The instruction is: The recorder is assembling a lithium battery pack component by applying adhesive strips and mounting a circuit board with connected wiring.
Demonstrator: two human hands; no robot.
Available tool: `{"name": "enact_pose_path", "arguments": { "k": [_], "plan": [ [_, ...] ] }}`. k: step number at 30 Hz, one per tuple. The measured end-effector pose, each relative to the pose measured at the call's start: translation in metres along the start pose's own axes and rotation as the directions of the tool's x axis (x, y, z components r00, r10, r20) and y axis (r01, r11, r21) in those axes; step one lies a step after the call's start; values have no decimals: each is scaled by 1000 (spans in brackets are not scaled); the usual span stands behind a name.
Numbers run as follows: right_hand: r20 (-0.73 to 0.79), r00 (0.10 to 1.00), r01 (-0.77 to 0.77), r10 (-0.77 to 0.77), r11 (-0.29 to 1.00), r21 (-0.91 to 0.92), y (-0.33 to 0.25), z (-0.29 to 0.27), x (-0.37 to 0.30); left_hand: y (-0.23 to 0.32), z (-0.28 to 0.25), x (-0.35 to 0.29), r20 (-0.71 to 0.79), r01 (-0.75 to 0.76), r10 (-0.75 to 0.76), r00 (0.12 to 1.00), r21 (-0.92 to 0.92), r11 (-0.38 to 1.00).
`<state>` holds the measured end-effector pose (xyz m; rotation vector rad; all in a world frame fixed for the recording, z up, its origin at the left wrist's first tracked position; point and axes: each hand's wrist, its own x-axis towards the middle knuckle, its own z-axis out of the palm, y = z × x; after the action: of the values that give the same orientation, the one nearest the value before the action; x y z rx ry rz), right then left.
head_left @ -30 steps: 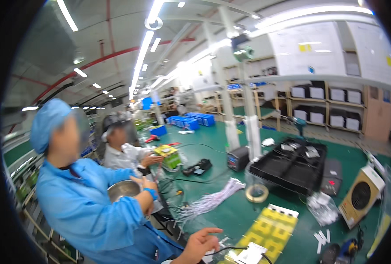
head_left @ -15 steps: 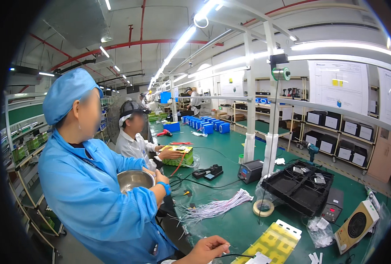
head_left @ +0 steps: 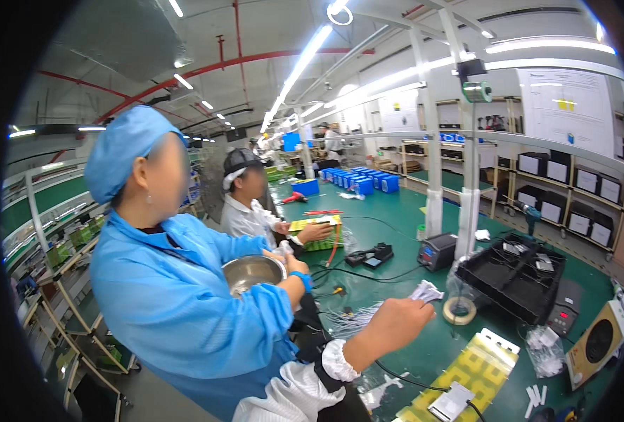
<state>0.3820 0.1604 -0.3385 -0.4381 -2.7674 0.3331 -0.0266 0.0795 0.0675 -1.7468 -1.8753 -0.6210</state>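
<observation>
My left hand (head_left: 395, 326), in a white cuffed sleeve (head_left: 291, 392), reaches out over the green bench. Its fingers are pinched together at the connector end of a bundle of white wires (head_left: 354, 321). Whether a wire or some small piece is between the fingertips is hidden. Below the hand lies a yellow perforated panel (head_left: 482, 360) with a small white-topped module (head_left: 452, 402) and a black cable on it. My right hand is out of view.
Close on the left, a person in blue (head_left: 178, 295) holds a metal bowl (head_left: 254, 270). Beyond, another person handles a green-and-yellow block (head_left: 315, 232). A tape roll (head_left: 459, 309), black tray (head_left: 516, 274), soldering station (head_left: 437, 251) and small fan (head_left: 599, 341) occupy the bench's right part.
My left hand has moved up and forward from above the yellow panel to the wire bundle, showing more sleeve. The view has swung left, shifting the surroundings rightward.
</observation>
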Motion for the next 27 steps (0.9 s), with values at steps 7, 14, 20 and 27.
{"name": "enact_pose_path", "arguments": {
  "k": [7,14,20,27],
  "plan": [
    [26,991,-136,133,976,169,-54,-81,43,-35,59,37,275,-429,365,889,229,874],
    [-108,917,-299,384,842,449,-111,-202,73,-11,46,48,226,-418,368,902,244,875],
    [-349,875,-54,336,784,618,-167,-329,112,22,32,59,107,-466,455,884,263,845],
    [-188,961,276,-203,699,659,-196,-319,190,82,-3,52,-317,-675,672,670,117,728]
  ]
}}
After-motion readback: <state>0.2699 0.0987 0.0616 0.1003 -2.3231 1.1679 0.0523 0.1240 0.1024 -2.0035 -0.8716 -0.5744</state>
